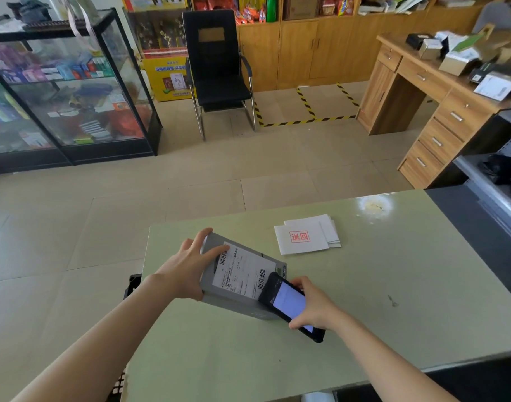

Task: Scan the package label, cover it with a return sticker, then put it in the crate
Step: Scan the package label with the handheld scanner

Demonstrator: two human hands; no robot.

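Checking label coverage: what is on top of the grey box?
A white label lies on the box. The scanner in the right hand hides its near corner; left hand fingertips touch its far corner.

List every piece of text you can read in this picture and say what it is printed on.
"退回": red stamp in a red frame on the top white return sticker of the stack on the pale green table.
White shipping label on the grey cardboard package: barcodes and print, too small to read.
Black handheld scanner in the right hand: lit screen, nothing legible.
Yellow display box by the black chair: blue lettering, too blurred.
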